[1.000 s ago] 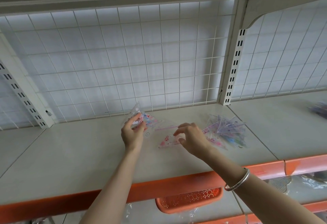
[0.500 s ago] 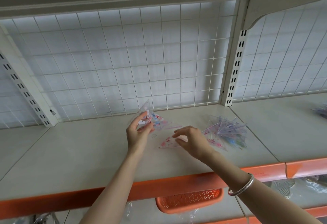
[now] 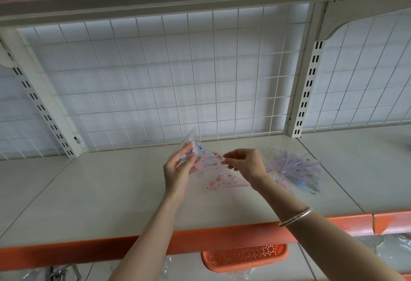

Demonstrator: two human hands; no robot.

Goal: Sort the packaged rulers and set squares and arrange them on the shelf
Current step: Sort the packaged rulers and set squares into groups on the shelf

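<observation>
Just above the shelf [image 3: 111,191], left hand [image 3: 176,170] and right hand [image 3: 245,165] pinch one set square [image 3: 209,161] by opposite ends.

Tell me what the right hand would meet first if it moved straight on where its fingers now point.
The right hand points left at the packaged set square held up by the left hand; its fingertips seem to be at the packet's corner, though contact is unclear.
</observation>
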